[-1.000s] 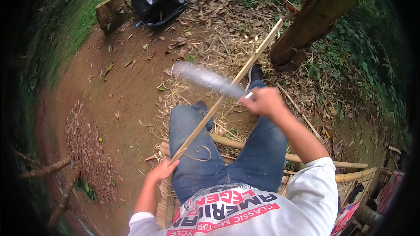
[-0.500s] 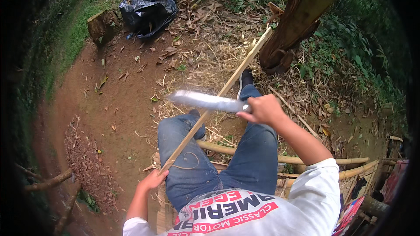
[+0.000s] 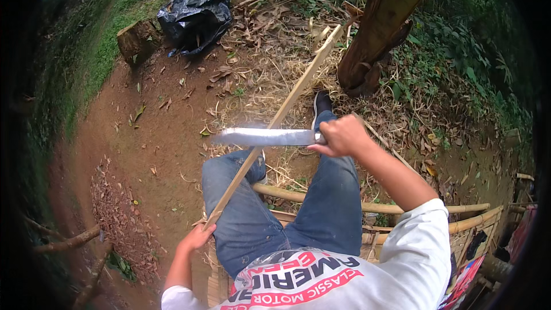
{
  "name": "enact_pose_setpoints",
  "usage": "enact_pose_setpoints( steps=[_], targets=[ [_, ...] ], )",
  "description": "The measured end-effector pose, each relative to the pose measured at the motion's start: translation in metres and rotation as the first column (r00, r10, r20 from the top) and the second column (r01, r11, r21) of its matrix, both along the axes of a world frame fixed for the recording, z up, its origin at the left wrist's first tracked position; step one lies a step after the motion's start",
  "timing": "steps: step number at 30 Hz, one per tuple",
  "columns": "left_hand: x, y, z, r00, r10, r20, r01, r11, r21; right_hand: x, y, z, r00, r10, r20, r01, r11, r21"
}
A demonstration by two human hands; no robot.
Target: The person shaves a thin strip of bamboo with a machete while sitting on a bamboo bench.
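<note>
My right hand grips the handle of a long steel knife, its blade held level and pointing left, lying across a thin bamboo strip. That pale strip runs from my left hand, which holds its near end beside my left knee, up and away to the base of a tree trunk. I sit in blue jeans on a bamboo bench, my right leg stretched out toward the trunk.
Bare reddish earth lies to the left, with dry leaves and bamboo shavings scattered ahead. A black plastic bag and a cut stump sit at the far left. Fallen branches lie at lower left. Green undergrowth borders the right.
The knife has dropped from a raised, tilted position to level across the strip. My view has shifted, and my left hand stays on the strip's near end.
</note>
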State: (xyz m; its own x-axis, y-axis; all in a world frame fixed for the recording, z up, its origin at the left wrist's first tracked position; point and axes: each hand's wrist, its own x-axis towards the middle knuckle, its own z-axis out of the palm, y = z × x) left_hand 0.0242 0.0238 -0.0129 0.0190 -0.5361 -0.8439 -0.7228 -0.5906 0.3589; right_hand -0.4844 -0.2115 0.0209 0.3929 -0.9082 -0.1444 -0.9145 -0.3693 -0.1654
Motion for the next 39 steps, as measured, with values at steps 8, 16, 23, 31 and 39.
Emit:
enact_pose_setpoints(
  steps=[8,16,23,31,39],
  targets=[
    [-0.008,-0.022,0.023,0.99,-0.139,0.032,0.14,0.99,-0.026,-0.147,0.013,0.017,0.884,-0.466,-0.032,0.434,0.844,-0.317],
    [0.004,-0.007,-0.009,0.992,-0.126,0.027,0.128,0.985,-0.116,-0.069,0.05,0.033,0.915,-0.316,0.25,0.362,0.917,-0.166],
    [-0.008,-0.015,0.007,0.986,-0.163,0.032,0.166,0.969,-0.184,-0.002,0.044,0.051,0.979,0.081,-0.186,-0.098,0.992,-0.085],
    [-0.003,0.002,-0.007,0.995,-0.064,-0.078,0.033,0.938,-0.345,-0.147,0.055,0.043,0.81,-0.587,0.005,0.552,0.759,-0.346],
    [0.005,0.013,-0.009,0.996,-0.001,-0.084,-0.025,0.95,-0.31,-0.01,0.125,-0.03,0.861,-0.493,0.127,0.496,0.869,0.009]
  ],
)
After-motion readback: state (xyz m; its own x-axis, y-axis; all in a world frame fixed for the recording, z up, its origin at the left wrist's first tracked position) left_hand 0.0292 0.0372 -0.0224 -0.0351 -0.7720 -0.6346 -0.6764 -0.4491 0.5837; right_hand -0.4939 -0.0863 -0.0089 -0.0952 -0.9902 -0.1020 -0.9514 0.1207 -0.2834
